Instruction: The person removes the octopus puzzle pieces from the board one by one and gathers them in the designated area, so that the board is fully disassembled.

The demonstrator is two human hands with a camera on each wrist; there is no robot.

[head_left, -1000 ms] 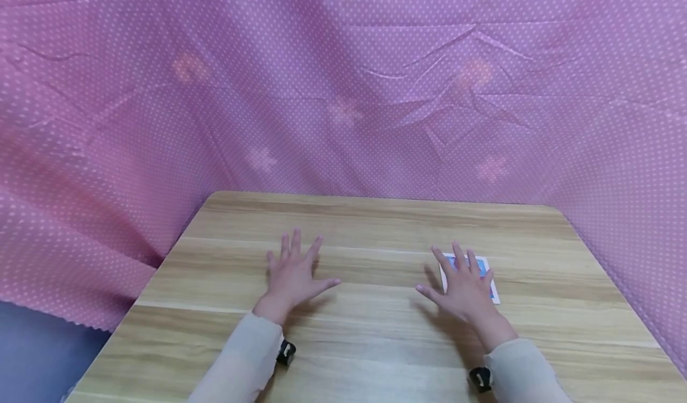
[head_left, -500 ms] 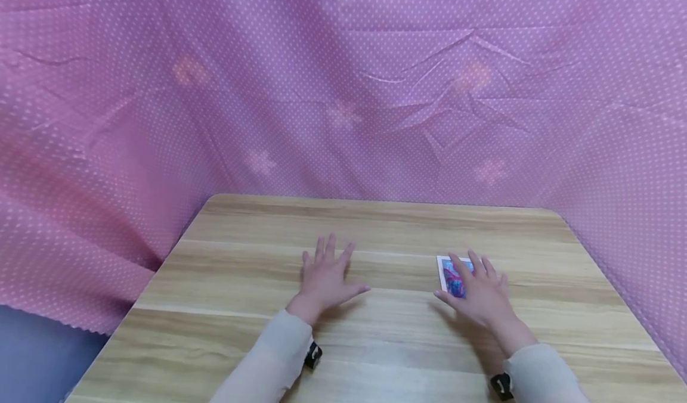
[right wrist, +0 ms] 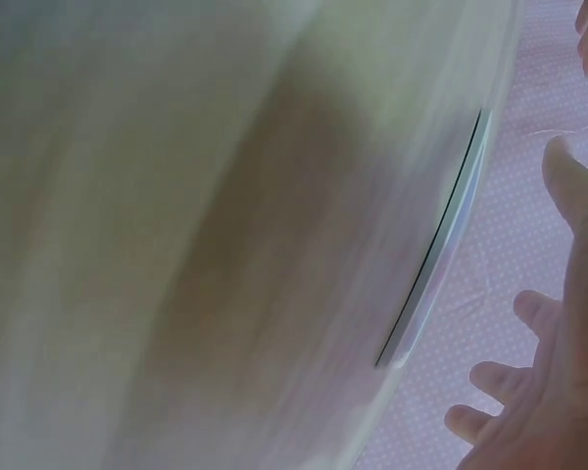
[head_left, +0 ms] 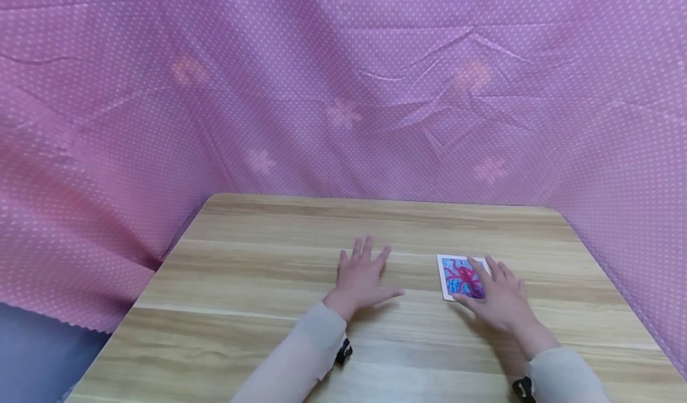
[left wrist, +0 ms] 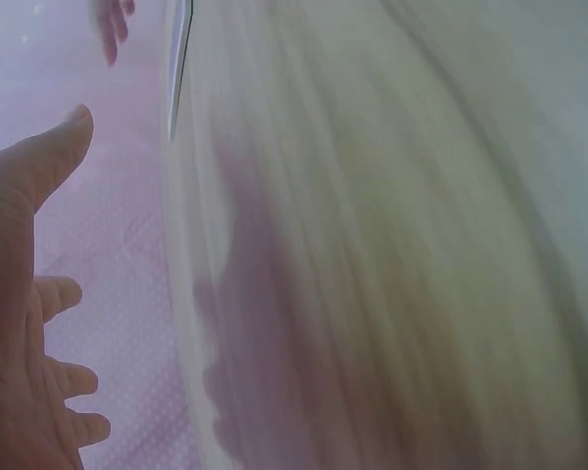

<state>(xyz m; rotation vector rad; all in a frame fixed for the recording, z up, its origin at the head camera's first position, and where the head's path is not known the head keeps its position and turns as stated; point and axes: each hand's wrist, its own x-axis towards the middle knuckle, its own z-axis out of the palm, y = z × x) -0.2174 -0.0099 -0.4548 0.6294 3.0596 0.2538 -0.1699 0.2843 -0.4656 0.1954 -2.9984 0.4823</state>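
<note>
A square picture tile [head_left: 463, 278] with a white border and a pink octopus on blue lies flat on the right part of the wooden table [head_left: 257, 343]. My right hand [head_left: 501, 301] hovers over its right side with fingers spread, covering that part in the head view. Seen edge-on in the right wrist view, the tile [right wrist: 436, 240] shows a thin pale side, and the palm [right wrist: 578, 343] is held apart from it. My left hand [head_left: 362, 281] is spread above the table to the left of the tile, holding nothing; its shadow falls on the wood below.
Pink dotted cloth [head_left: 343, 93] hangs behind the table and at both sides. A black wrist device [head_left: 343, 352] sits at the left sleeve, another wrist device [head_left: 523, 389] at the right. Blue-grey floor [head_left: 48, 355] shows at lower left.
Both hands have moved to the right, the left one farther. More of the tile's octopus picture now shows beside the right hand. The tile lies almost where it was.
</note>
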